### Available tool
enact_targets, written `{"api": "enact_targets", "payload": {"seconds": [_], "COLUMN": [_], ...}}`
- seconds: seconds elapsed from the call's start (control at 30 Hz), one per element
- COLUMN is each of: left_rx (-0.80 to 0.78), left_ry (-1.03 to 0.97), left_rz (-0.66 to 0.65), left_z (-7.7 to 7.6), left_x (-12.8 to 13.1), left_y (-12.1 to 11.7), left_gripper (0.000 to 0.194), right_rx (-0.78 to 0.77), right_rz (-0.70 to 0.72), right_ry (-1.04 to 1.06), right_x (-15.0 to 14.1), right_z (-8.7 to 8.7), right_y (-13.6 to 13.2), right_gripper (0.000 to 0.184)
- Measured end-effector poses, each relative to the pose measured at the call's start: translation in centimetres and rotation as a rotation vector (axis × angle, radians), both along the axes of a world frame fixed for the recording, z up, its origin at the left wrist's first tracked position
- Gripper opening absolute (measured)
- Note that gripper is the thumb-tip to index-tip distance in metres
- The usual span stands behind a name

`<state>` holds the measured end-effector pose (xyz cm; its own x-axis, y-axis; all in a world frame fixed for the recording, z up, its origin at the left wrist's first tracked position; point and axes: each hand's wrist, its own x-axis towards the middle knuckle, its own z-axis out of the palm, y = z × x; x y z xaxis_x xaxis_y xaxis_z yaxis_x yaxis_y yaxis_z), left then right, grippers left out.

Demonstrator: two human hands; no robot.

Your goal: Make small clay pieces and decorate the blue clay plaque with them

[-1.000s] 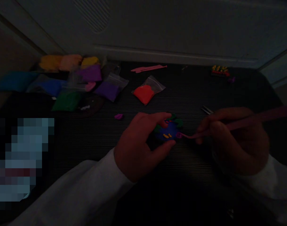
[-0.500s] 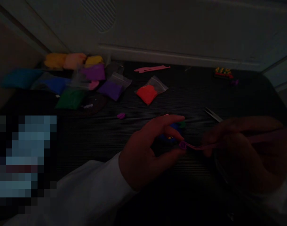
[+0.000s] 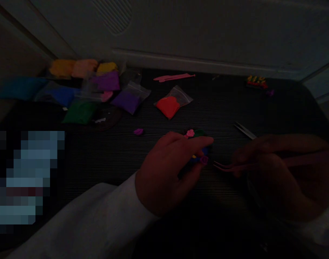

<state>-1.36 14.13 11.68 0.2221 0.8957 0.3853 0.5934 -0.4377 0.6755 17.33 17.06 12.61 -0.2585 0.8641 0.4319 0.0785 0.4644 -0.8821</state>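
Note:
My left hand (image 3: 167, 169) pinches a small purple clay flower (image 3: 204, 160) between thumb and fingertip. Just behind those fingers lies a small round piece, partly hidden, with a pink flower (image 3: 190, 133), a green leaf (image 3: 199, 133) and blue and yellow parts. In my right hand (image 3: 291, 172) is a pair of pink tweezers (image 3: 236, 167), tips apart, pointing at the purple flower with a small gap between them. Metal tweezers (image 3: 244, 130) lie on the table beyond my right hand. A purple lump (image 3: 138, 131) rests to the left.
Bags of coloured clay fill the back left, among them a green bag (image 3: 80, 112) and a purple one (image 3: 128, 102). An orange-red bag (image 3: 168, 106) lies mid-table. Pink modelling tools (image 3: 174, 77) are near the wall. A multicoloured piece (image 3: 256, 81) stands back right. The light is dim.
The tweezers' tips have come off the purple flower and spread apart. My left hand has drawn slightly left with the flower, uncovering the pink flower and green leaf behind it.

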Motion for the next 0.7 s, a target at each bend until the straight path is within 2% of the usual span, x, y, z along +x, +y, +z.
{"api": "enact_targets", "payload": {"seconds": [0.17,0.3,0.5,0.7], "left_rx": [0.072,0.054,0.020,0.008], "left_ry": [0.107,0.088,0.056,0.047], "left_rz": [-0.014,-0.029,-0.048,-0.053], "left_z": [-0.20,-0.18,-0.07,0.08], "left_x": [0.00,0.02,0.13,0.19], "left_y": [0.00,0.06,0.00,-0.09], "left_gripper": [0.039,0.039,0.040,0.039], "right_rx": [0.058,0.106,0.110,0.130], "right_rz": [0.097,0.138,0.149,0.160], "right_ry": [-0.089,-0.213,-0.153,-0.195], "right_x": [0.13,0.01,0.22,0.05], "right_z": [0.35,0.86,0.41,0.62], "right_y": [0.05,0.18,0.07,0.18], "right_gripper": [0.034,0.025,0.034,0.029]}}
